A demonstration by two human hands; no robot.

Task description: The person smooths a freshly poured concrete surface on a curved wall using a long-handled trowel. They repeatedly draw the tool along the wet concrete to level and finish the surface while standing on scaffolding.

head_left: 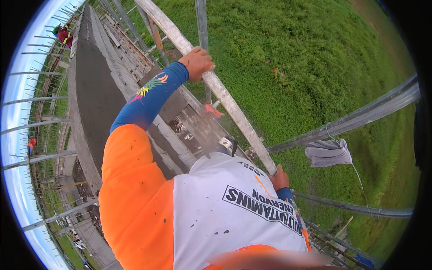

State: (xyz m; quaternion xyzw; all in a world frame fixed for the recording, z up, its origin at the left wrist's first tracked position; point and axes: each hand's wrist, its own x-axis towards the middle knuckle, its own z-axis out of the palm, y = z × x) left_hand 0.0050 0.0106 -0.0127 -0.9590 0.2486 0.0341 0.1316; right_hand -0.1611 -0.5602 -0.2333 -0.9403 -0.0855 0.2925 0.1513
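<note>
My left hand (196, 63) is closed around a pale, worn scaffold pole (234, 112) that runs diagonally from the top centre down toward my chest. The arm reaching up to it wears a blue sleeve with a coloured print under an orange shirt sleeve. My right hand (280, 177) grips the same pole at its lower end, close against my white and orange shirt (216, 211). Only the knuckles and a bit of blue cuff of that hand show.
A long grey concrete wall top (90, 94) with wooden planks (189, 121) beside it runs away at left. Rebar rods (36, 99) stick out along the left. Metal scaffold pipes (360, 118) cross at right, one carrying a grey cloth (329, 153). Grass (306, 54) lies far below. A person in red (63, 33) stands far off.
</note>
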